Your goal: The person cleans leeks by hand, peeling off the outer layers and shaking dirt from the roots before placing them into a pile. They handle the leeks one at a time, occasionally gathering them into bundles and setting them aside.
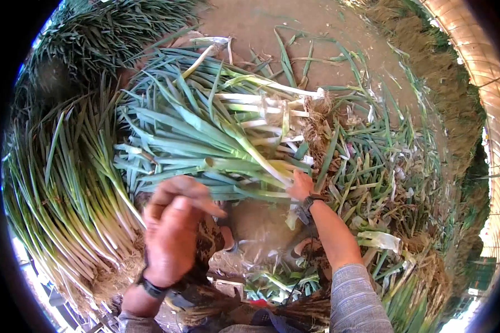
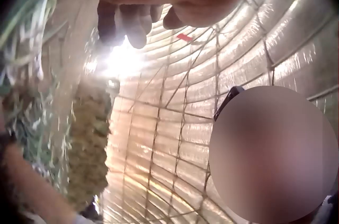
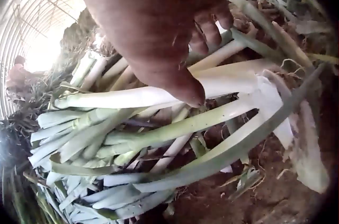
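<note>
My right hand (image 1: 301, 186) grips a long green onion (image 1: 264, 164) by its white lower stem. In the right wrist view the thumb of the right hand (image 3: 159, 39) presses across the white stem (image 3: 119, 98), with the fingers on the far side. Below lies a thick pile of green onions (image 1: 178, 130), blue-green leaves to the left and white stems and roots to the right. Raised at the lower left, nearer the camera, is my left hand (image 1: 172, 238), fingers loosely bent and nothing held. The left wrist view shows those fingers (image 2: 135, 28) hanging loose.
Upright green onions (image 1: 78, 194) stand bunched at the left, with a dark leafy heap (image 1: 105, 39) behind. Torn leaves and peelings (image 1: 383, 172) litter the ground at the right. Past them run an earth bank (image 1: 453, 83) and a ribbed plastic-covered wall (image 1: 491, 61).
</note>
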`<action>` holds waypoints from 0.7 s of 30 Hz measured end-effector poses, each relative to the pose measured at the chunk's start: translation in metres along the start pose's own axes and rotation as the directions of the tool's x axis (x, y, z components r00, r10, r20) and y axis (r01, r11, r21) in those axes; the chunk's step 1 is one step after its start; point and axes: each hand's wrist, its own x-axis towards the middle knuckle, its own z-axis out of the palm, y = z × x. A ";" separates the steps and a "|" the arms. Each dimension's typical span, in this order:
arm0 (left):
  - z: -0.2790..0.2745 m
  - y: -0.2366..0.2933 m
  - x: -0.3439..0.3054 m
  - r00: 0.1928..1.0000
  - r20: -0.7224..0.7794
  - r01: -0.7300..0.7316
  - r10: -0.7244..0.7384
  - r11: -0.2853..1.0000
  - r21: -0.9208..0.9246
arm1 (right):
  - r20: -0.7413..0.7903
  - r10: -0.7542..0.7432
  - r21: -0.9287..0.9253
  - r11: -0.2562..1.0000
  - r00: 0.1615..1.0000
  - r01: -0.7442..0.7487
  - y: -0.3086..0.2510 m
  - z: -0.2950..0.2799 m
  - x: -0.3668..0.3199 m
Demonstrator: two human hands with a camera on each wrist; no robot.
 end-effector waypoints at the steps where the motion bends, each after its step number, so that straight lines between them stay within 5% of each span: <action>1: 0.006 -0.014 0.008 0.991 0.040 0.129 -0.128 0.991 -0.026 | 0.021 0.023 -0.006 1.000 1.000 -0.023 -0.001 0.006 0.009; 4: 0.019 -0.049 0.015 0.879 0.079 0.474 -0.470 0.879 -0.050 | 0.068 -0.024 -0.069 0.997 0.997 0.028 -0.002 0.019 0.027; 5: 0.015 -0.054 0.013 0.855 0.162 0.487 -0.493 0.870 0.075 | -0.135 -0.077 -0.101 0.993 0.988 0.064 0.000 0.040 0.028; 8: 0.012 -0.056 0.007 0.704 0.299 0.570 -0.644 0.764 0.303 | 0.018 -0.096 -0.079 0.992 0.995 0.097 -0.005 0.058 0.034; 10: 0.010 -0.064 0.003 0.606 0.319 0.640 -0.729 0.685 0.348 | -0.048 -0.194 -0.085 0.978 0.980 0.189 -0.007 0.065 0.028; 12: 0.013 -0.063 0.005 0.615 0.345 0.546 -0.709 0.699 0.461 | 0.055 -0.173 0.126 0.978 0.983 0.165 -0.014 0.053 0.013; 14: 0.013 -0.067 0.004 0.616 0.347 0.539 -0.707 0.700 0.469 | -0.022 -0.192 0.126 0.973 0.981 0.193 -0.004 0.073 0.020; 16: 0.013 -0.070 0.004 0.625 0.343 0.526 -0.701 0.703 0.479 | 0.143 -0.035 0.233 0.972 0.989 0.001 -0.007 0.081 0.027; 21: 0.018 -0.069 0.006 0.623 0.397 0.434 -0.674 0.720 0.541 | 0.303 -0.128 0.224 0.973 0.944 0.060 0.005 0.073 0.031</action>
